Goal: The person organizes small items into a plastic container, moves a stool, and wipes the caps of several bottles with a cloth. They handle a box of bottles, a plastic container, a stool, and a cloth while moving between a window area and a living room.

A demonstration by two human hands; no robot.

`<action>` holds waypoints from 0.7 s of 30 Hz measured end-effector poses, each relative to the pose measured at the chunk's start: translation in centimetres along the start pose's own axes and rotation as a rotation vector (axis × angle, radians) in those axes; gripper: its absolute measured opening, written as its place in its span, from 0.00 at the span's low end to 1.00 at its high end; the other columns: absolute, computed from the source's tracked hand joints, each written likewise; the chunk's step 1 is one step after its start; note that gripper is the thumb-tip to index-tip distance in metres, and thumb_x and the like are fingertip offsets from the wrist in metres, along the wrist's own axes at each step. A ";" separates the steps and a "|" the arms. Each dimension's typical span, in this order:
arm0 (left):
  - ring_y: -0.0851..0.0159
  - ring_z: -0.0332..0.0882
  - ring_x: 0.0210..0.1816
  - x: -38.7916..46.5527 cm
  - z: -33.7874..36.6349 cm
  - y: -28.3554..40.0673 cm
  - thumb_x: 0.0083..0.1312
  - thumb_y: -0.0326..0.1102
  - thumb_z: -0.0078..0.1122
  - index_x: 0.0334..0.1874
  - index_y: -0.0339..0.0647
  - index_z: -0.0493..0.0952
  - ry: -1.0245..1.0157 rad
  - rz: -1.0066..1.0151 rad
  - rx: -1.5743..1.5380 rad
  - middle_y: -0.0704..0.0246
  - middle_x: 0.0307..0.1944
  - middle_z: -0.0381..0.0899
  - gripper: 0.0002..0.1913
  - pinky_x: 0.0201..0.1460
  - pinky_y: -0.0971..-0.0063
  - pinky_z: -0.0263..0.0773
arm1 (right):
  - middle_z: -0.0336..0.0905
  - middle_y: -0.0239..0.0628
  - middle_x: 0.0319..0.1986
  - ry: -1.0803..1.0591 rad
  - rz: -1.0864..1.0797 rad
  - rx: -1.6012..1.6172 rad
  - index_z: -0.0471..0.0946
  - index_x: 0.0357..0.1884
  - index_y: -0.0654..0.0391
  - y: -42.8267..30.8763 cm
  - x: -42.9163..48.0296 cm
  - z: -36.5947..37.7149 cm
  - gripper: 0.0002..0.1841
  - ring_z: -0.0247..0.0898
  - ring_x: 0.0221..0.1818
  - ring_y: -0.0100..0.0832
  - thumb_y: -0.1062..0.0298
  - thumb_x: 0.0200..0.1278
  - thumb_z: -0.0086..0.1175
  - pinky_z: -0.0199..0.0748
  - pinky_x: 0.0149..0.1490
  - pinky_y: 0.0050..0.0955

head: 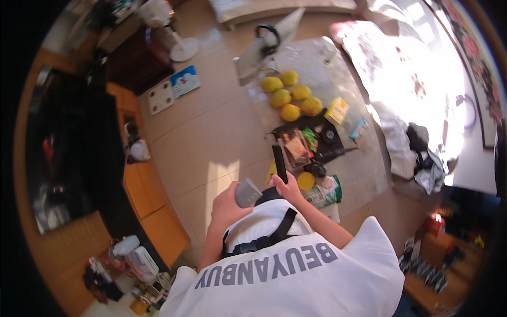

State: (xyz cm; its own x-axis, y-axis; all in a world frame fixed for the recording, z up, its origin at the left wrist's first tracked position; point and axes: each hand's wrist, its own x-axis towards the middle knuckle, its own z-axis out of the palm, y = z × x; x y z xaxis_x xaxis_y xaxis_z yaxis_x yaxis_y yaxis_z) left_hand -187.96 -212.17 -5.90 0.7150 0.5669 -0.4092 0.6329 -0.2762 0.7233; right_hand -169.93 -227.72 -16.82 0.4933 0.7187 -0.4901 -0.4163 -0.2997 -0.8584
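Observation:
My left hand (229, 206) is closed around a grey cup-like object (247, 193), held tilted in front of my waist. Beside it, my right hand (289, 187) grips a slim black bar-shaped object (279, 164) that points away from me; its exact kind cannot be told. Just beyond the right hand, on the table's near side, lie a clear plastic box of packaged food (296, 147), a round yellow lid (305, 181) and a green and white plastic bag (326, 194). Several yellow fruits (281, 98) sit farther off, next to a dark tray (334, 146) and a yellow packet (336, 111).
The table (368, 170) stands ahead and to the right, bearing a tilted panel (253, 59) with black headphones (278, 39). A sunlit sofa (400, 67) runs along its far right side. At left are an orange wooden cabinet (158, 233), a bathroom scale (161, 98) and a white stand base (184, 50).

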 end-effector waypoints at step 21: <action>0.58 0.78 0.51 -37.1 -8.1 -31.1 0.52 0.46 0.75 0.77 0.49 0.64 0.807 -0.257 0.271 0.65 0.52 0.75 0.48 0.55 0.61 0.69 | 0.68 0.25 0.17 -0.848 0.144 -0.625 0.72 0.32 0.55 7.3 -7.8 44.6 0.13 0.61 0.17 0.20 0.62 0.66 0.66 0.58 0.25 0.24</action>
State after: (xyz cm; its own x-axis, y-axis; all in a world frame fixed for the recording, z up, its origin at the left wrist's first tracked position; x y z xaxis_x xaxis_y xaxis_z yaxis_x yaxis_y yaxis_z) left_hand -236.59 -218.35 -8.68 0.1787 0.9827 0.0496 0.8669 -0.1811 0.4644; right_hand -210.86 -207.57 -12.57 -0.3232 0.7808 -0.5347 0.1565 -0.5131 -0.8439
